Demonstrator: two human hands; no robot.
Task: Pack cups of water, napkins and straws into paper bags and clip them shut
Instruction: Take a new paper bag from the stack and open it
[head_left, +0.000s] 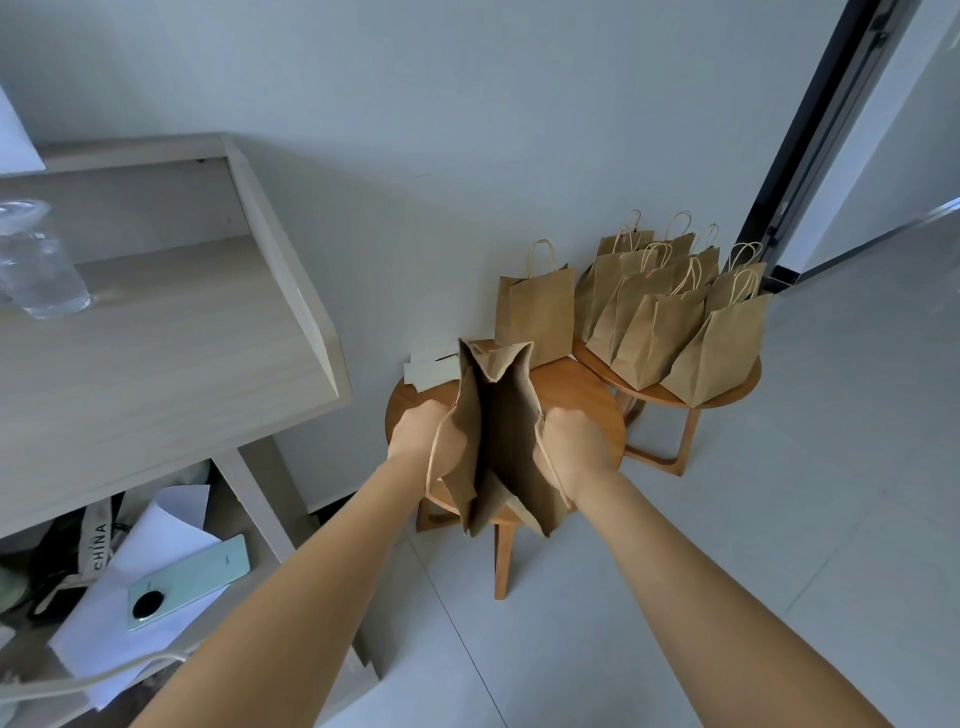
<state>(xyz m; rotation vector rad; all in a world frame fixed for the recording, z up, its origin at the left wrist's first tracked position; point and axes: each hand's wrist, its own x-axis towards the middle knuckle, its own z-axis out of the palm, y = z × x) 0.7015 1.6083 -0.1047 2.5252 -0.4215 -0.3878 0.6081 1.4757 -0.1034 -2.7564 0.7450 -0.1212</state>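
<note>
Left hand (415, 431) gripped one rim of the paper bag (498, 441), right hand (574, 447) gripped the other, bag held open above the round stool (582, 400) (finished bags (670, 317) clustered just behind)

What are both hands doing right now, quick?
Left hand: closed, gripping the left side of the open paper bag.
Right hand: closed, gripping the bag's right side.

Brown paper bag (498, 441) — orange-brown stool (587, 395) — mint-green phone (189, 582)
</note>
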